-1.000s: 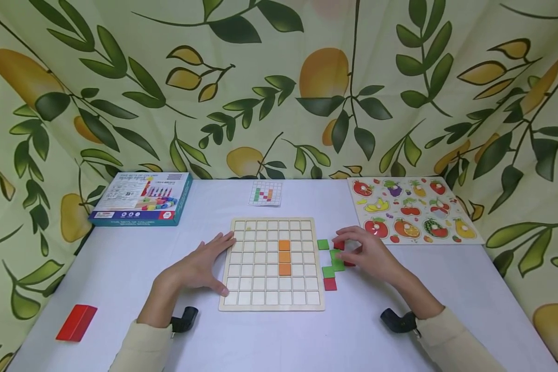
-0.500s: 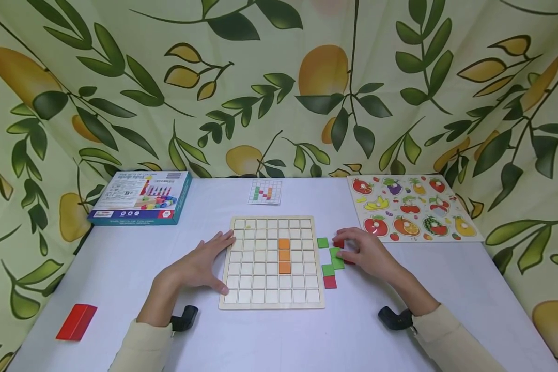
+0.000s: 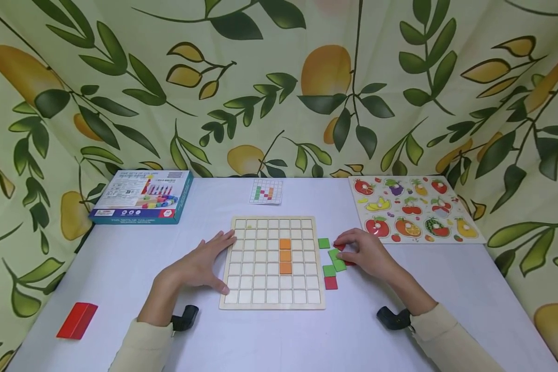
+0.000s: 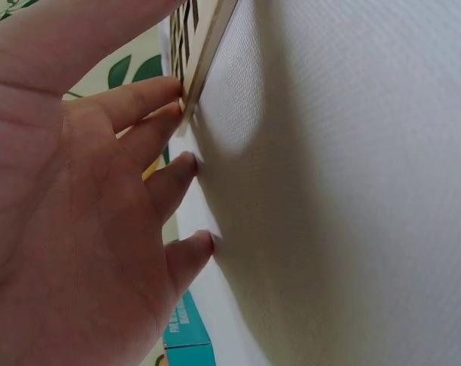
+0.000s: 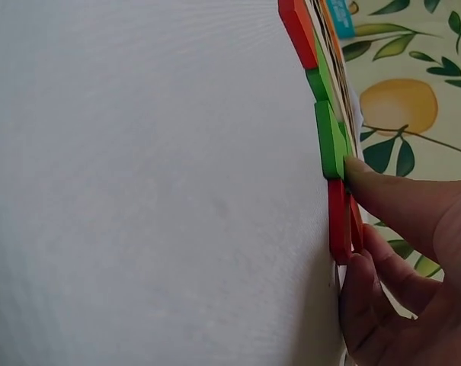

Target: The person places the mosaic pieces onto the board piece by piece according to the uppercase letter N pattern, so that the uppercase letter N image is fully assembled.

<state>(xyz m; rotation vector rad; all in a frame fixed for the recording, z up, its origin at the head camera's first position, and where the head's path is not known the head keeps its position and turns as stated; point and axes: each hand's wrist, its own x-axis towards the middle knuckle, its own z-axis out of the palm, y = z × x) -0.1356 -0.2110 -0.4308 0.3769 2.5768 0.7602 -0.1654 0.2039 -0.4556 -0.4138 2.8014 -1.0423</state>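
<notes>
A wooden grid board (image 3: 228,305) lies on the white table, with orange tiles (image 3: 285,256) stacked in one column of its cells. My left hand (image 3: 197,266) has its fingers and thumb spread along the board's left edge; in the left wrist view, two fingertips of that hand (image 4: 100,191) touch the board's side (image 4: 203,57). Right of the board, my right hand (image 3: 369,256) pinches a tilted red tile (image 5: 356,223) between thumb and index finger. Its thumb also lies close against a green tile (image 5: 331,141). Another red tile (image 5: 339,221) lies in front, partly under the hand.
More green tiles (image 3: 323,243) and a red tile (image 3: 330,282) lie beside the board's right edge. A pattern card (image 3: 266,191) lies behind it. A boxed set (image 3: 141,196) is back left, a fruit puzzle board (image 3: 416,209) back right, a red block (image 3: 77,321) front left.
The red tile at my right fingertips has tilted, and the green tile by the thumb has turned slightly. My left hand has stayed in place.
</notes>
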